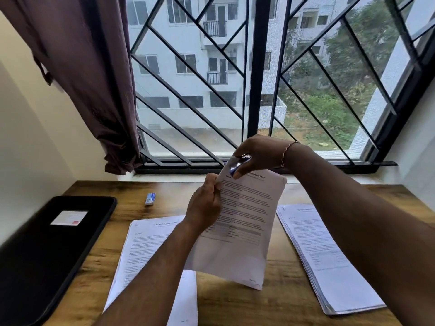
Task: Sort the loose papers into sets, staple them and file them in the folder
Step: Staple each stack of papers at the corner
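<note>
I hold a set of printed papers [242,222] up above the wooden desk [235,302]. My left hand [204,208] pinches its upper left edge. My right hand [256,154] grips a small silver and blue stapler [237,164] clamped over the set's top left corner. A second pile of papers [146,245] lies flat on the desk under my left forearm. A thicker stack of papers [322,255] lies at the right. The black folder [47,243] rests shut at the left, with a white label on its cover.
A small blue and white staple box [150,199] lies on the desk near the folder's far corner. Behind the desk is a barred window [235,90] with a dark curtain [89,78] hanging at the left. White walls close both sides.
</note>
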